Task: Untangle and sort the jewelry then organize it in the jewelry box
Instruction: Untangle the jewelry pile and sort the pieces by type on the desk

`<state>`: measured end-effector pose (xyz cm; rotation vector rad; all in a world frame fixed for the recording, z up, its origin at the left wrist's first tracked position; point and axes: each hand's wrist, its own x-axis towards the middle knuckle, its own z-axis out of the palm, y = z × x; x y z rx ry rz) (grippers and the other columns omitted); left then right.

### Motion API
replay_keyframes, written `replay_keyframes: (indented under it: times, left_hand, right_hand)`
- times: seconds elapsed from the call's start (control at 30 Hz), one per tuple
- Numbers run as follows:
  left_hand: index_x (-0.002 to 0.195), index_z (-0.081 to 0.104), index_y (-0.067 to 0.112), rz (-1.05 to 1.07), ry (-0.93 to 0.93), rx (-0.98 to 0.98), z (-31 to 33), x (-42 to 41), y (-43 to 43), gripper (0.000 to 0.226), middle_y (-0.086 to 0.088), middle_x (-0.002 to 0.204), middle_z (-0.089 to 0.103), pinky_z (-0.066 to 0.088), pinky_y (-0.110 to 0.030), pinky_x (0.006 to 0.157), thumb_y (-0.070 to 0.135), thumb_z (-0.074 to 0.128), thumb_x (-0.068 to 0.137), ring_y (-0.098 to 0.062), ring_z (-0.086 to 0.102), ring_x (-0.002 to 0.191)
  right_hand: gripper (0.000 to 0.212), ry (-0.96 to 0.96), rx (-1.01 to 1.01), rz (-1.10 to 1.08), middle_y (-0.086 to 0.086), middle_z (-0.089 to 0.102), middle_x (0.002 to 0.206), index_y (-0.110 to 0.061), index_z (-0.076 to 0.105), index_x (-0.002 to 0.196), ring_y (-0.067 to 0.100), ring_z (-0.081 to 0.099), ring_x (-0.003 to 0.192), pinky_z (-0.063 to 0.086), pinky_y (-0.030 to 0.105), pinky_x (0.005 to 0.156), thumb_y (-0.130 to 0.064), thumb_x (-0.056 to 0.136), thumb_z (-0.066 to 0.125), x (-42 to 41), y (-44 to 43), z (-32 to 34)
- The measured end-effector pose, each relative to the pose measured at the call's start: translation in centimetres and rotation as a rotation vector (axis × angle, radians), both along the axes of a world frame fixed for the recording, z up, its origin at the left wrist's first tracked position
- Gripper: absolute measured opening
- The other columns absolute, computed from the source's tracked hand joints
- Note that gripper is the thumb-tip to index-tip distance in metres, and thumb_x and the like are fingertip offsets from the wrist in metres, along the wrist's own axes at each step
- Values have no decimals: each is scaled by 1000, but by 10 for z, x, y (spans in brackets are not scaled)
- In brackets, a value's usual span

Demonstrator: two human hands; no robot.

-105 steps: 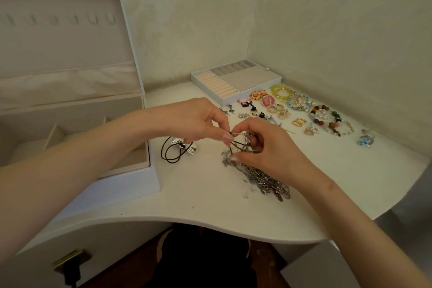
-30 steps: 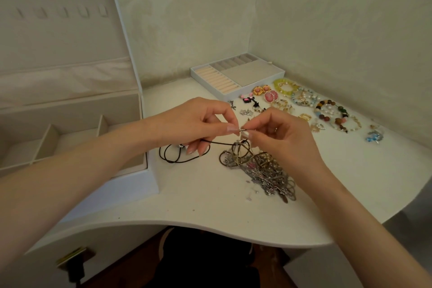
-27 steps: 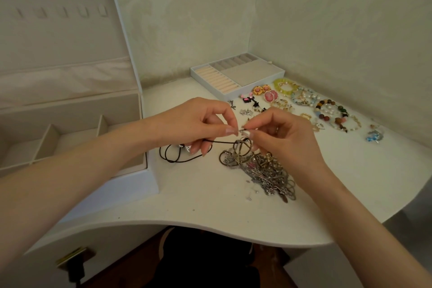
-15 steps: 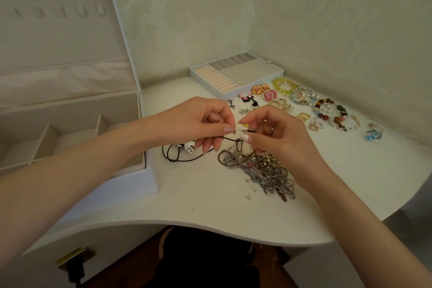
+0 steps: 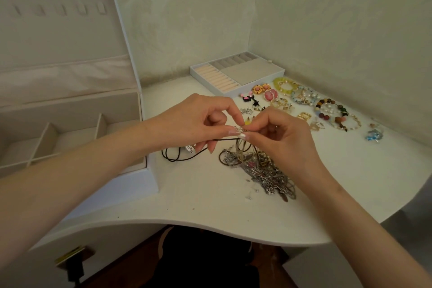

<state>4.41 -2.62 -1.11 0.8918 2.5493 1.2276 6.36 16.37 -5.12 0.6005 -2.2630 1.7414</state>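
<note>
My left hand point(image 5: 198, 121) and my right hand point(image 5: 282, 140) meet over the white table, fingertips together, both pinching the small silver clasp point(image 5: 239, 129) of a black cord necklace point(image 5: 184, 153). The cord runs left from the clasp and loops on the table beside a silver pendant point(image 5: 189, 148). Under my right hand lies a tangled heap of silver chains point(image 5: 264, 170). The open white jewelry box point(image 5: 70, 128) stands at the left, its beige compartments bare.
A removable ring tray point(image 5: 236, 75) sits in the far corner. Sorted earrings point(image 5: 264, 93) and beaded bracelets point(image 5: 329, 110) are spread along the right wall, with a blue piece point(image 5: 374, 134) further right. The table's curved front edge point(image 5: 210, 224) is near me.
My hands have risen a little from the tangled heap and closed together on the clasp. The black cord has been drawn out toward the left, partly freed from the heap.
</note>
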Motion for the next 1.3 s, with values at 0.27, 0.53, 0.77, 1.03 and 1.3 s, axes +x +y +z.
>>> replay_keyframes:
  times: [0.27, 0.53, 0.77, 1.03, 1.3]
  left_hand:
    - [92, 62, 18, 14, 42, 32, -1, -1, -1, 3, 0, 50, 58, 41, -15, 44, 19, 62, 89, -34, 54, 43]
    - [84, 54, 17, -22, 208, -11, -5, 0, 1, 10, 6, 48, 58, 34, -7, 45, 11, 61, 89, -3, 45, 35]
    - [88, 54, 16, -57, 297, -7, -10, -2, 3, 9, 9, 55, 62, 40, -10, 52, 23, 59, 87, -9, 57, 44]
    - [80, 51, 15, -77, 295, -23, -9, -1, 2, 15, 1, 60, 65, 49, -23, 47, 15, 64, 88, -12, 59, 42]
    - [77, 51, 14, -34, 260, -25, -9, 0, 3, 16, 0, 59, 66, 49, -20, 47, 14, 64, 87, -9, 61, 42]
  right_hand:
    - [17, -22, -60, 49, -13, 54, 54, -17, 64, 73, 5, 45, 51, 37, 19, 50, -3, 78, 73, 3, 1, 2]
    - [11, -110, -8, 48, -17, 55, 59, -21, 69, 74, 4, 44, 53, 37, 15, 54, -11, 78, 73, -1, 2, 1]
    - [3, -224, -46, 66, -4, 52, 59, -13, 69, 78, 7, 42, 54, 35, 15, 51, -12, 80, 71, 1, 5, 5]
    - [4, -252, -10, 97, 17, 51, 68, -12, 69, 80, 17, 41, 58, 34, 21, 54, -17, 81, 69, 2, 5, 7]
    - [10, -224, -44, 96, 13, 61, 64, -16, 72, 79, 17, 54, 58, 45, 27, 60, -7, 78, 71, 0, 5, 3]
